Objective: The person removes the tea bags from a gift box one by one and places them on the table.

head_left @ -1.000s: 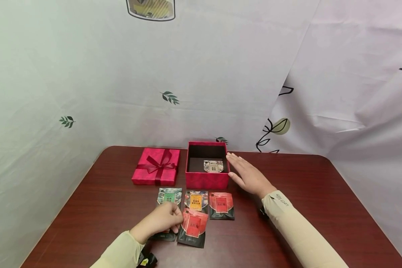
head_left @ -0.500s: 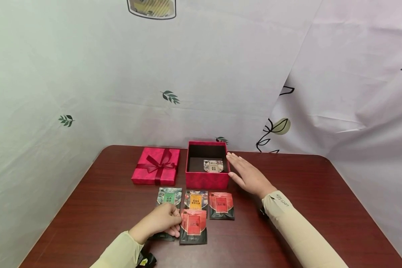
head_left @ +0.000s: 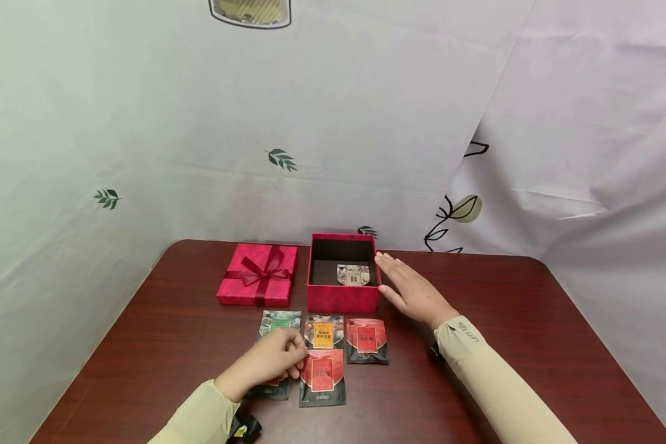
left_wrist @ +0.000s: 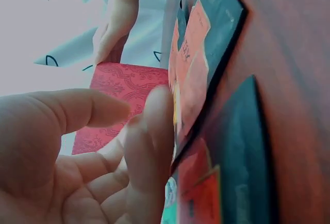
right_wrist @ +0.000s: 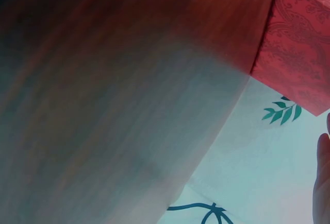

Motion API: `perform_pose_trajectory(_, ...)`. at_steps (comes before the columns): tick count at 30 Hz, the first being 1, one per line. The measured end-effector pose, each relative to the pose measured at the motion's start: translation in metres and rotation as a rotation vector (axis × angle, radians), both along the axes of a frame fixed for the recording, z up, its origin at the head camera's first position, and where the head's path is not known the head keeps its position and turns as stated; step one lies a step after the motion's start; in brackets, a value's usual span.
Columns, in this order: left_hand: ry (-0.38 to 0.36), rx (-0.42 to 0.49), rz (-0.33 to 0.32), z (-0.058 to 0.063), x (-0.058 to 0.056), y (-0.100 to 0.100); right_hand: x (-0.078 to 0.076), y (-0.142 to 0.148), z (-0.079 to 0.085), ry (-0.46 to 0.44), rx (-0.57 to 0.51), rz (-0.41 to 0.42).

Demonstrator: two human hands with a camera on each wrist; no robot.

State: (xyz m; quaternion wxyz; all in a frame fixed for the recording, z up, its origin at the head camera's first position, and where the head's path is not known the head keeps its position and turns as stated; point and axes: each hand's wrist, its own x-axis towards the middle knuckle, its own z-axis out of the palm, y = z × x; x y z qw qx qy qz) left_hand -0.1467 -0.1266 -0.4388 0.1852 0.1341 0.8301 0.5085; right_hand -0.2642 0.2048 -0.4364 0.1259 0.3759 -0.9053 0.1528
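Note:
My left hand (head_left: 274, 359) is beside the left edge of the front red-and-black tea sachet (head_left: 322, 377), which lies flat. In the left wrist view the thumb and index finger (left_wrist: 157, 116) are apart with nothing between them, the fingers loosely bent. Under the hand a red-labelled dark sachet (head_left: 274, 390) partly shows; behind it lies a green-labelled sachet (head_left: 280, 320). An orange-labelled sachet (head_left: 324, 332) and another red sachet (head_left: 367, 340) lie to the right. My right hand (head_left: 416, 293) rests with straight fingers against the right side of the open pink-red box (head_left: 343, 299).
Inside the box is a floral-patterned packet (head_left: 353, 275). The box's lid (head_left: 258, 275), tied with a ribbon bow, lies left of it. The dark wooden table (head_left: 161, 333) has a patterned curtain (head_left: 333, 123) behind it.
The front red sachet has turned from tilted to nearly straight and lies flat in line with the orange one. My left hand has shifted slightly and its fingers have loosened. The right hand stays still.

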Motion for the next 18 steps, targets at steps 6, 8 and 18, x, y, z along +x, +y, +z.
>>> perform_pose_trajectory(6, 0.202, -0.089, 0.04, 0.011, -0.011, 0.009, 0.0, 0.0, 0.001, -0.003, -0.002, 0.008)
perform_pose_trajectory(8, 0.233, -0.109, 0.061, 0.018, -0.015, 0.012, 0.0, 0.0, 0.002, -0.009, -0.007, 0.008)
perform_pose_trajectory(18, 0.278, -0.068, 0.11, 0.051, -0.036, 0.03, -0.001, 0.0, 0.001, -0.013, -0.009, 0.011)
